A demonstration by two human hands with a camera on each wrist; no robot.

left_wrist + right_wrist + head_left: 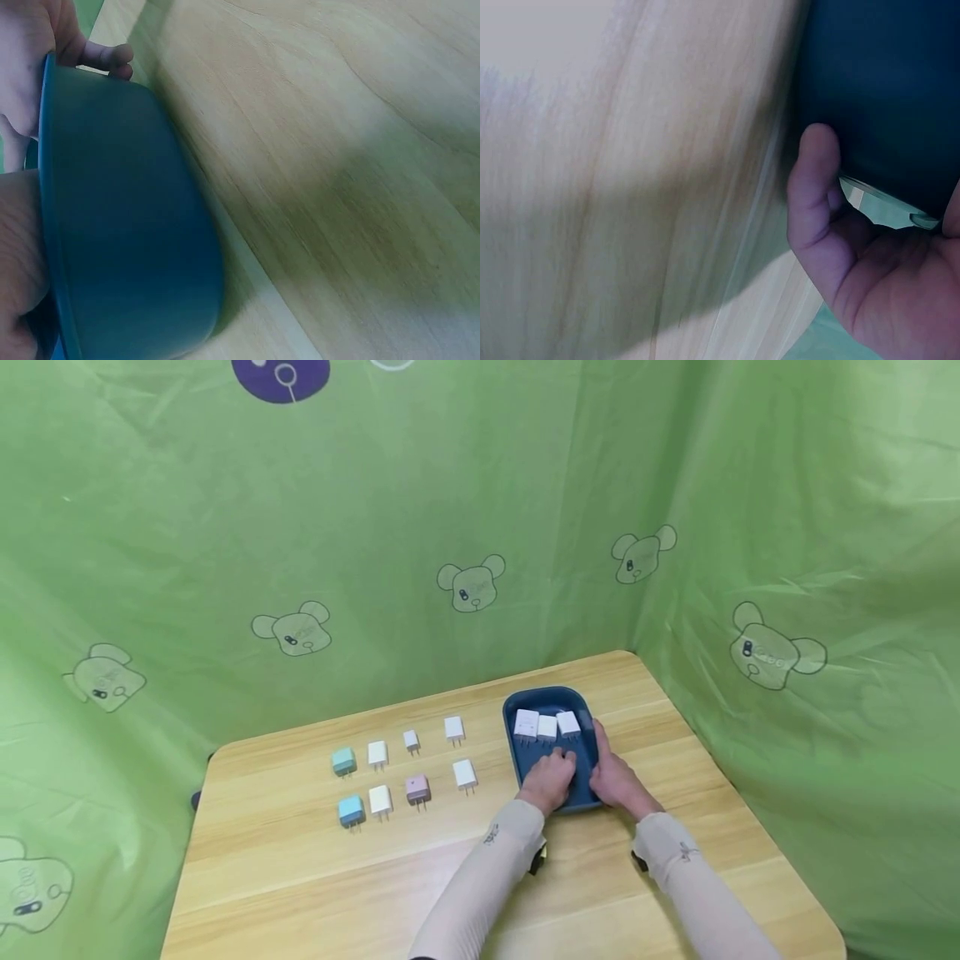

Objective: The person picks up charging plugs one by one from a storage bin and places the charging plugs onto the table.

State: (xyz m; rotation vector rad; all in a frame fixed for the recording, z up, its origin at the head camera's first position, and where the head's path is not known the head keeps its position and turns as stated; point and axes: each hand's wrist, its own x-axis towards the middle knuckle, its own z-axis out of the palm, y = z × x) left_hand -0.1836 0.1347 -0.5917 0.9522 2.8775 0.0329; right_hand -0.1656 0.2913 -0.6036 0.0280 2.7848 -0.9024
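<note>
My left hand (pixel 549 781) reaches over the near left side of a dark blue tray (pixel 517 757), its fingers bent down inside. The hand itself hides what is under those fingertips, so I cannot tell whether they hold anything. My right hand (pixel 617 779) grips the tray's right wall, one finger lying along the rim. In the right wrist view, a bent finger (pixel 817 172) rests against the outer wall. Three white charger plugs, a larger left one (pixel 527 724), a middle one (pixel 547 727) and a right one (pixel 568 724), lie side by side at the tray's far end, prongs toward me.
Left of the tray, several more charger plugs lie in two rows on the wooden table (pixel 300 877). Among them are a green one (pixel 343 761), a blue one (pixel 350 810), a pinkish one (pixel 417 789) and white ones. Green cloth (pixel 390 527) hangs behind and to the right.
</note>
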